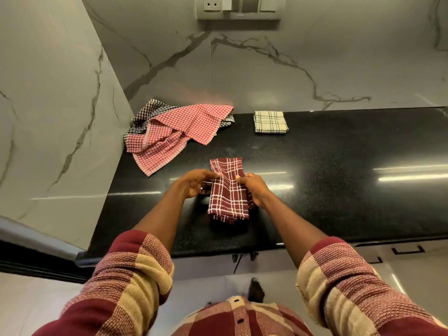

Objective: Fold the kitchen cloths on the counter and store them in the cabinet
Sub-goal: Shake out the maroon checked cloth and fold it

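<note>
— Head view first: what is held, and by which hand?

— A maroon plaid cloth (229, 190), folded into a narrow strip, is gripped from both sides. The left hand (195, 183) is curled round its left edge, thumb on top; the right hand (253, 189) is clamped on the right edge, fingers tucked beneath. The cloth is raised just above the black bench (339, 178), its lower end hanging toward the near edge, with a shadow cast underneath.

— And the other cloths?

— A loose heap is seen at the far left of the bench, pushed against the corner of the marble wall (291, 69). A red checked cloth (179, 128) is spread rumpled on top, and a black checked cloth (143, 115) is partly covered beneath it, showing at the back left. Well apart from that heap, near the back wall, a cream cloth with dark lines (270, 122) is laid flat, folded into a neat square.

— Anything else?

— A socket panel (238, 7) is mounted on the wall above. Plaid sleeves (135, 275) are rolled up on both forearms. Dark cabinet handles (408, 250) are glimpsed below the bench edge on the right.
</note>
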A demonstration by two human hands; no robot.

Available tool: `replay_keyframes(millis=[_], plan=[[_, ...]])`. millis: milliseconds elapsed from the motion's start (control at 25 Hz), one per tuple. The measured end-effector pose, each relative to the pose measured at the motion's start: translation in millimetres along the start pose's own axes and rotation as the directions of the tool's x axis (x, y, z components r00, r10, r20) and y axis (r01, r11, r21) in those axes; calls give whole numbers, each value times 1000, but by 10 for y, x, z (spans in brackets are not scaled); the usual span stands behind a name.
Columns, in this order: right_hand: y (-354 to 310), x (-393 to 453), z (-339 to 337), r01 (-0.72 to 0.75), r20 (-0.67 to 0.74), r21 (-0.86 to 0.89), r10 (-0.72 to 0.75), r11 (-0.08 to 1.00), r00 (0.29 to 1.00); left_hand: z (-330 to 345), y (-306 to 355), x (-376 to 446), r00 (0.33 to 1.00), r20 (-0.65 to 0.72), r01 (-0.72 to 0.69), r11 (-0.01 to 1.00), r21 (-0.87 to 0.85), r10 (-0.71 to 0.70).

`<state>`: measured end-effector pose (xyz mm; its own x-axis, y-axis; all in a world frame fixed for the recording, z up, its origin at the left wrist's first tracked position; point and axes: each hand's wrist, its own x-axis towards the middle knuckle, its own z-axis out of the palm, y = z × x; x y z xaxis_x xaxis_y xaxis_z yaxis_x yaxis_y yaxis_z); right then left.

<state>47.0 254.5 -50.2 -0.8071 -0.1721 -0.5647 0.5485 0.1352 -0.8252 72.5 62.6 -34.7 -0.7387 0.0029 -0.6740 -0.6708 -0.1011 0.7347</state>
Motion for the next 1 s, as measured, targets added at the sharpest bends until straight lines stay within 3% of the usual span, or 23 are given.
replay_keyframes(millis=[120,200,280,440,600,760,880,1000], plan=[[-25,35,-10,88,-80,2,-87,996,993,92,-42,75,985,-171,-28,999,-35,22],[-53,55,-24,91,-94,-70,-97,993,991,128,-69,79,980,-201,-17,997,-81,0],[-90,60,-29,32,-48,-105,-37,994,998,135,-75,59,985,-170,-20,995,-96,4],[-191,98,-17,-95,37,-89,99,991,994,37,-97,13,998,46,-19,968,-251,32],[-219,114,-38,-161,115,5,159,987,981,-73,-138,75,1000,-13,10,961,-278,-14],[-309,82,-64,-172,227,14,164,985,960,-58,-8,20,995,48,96,952,-290,-86],[-571,80,-87,15,257,39,-25,999,966,5,232,18,997,-4,-71,965,-254,72],[-909,71,-140,237,174,163,-264,958,949,76,544,50,934,-113,-357,906,-226,340]])
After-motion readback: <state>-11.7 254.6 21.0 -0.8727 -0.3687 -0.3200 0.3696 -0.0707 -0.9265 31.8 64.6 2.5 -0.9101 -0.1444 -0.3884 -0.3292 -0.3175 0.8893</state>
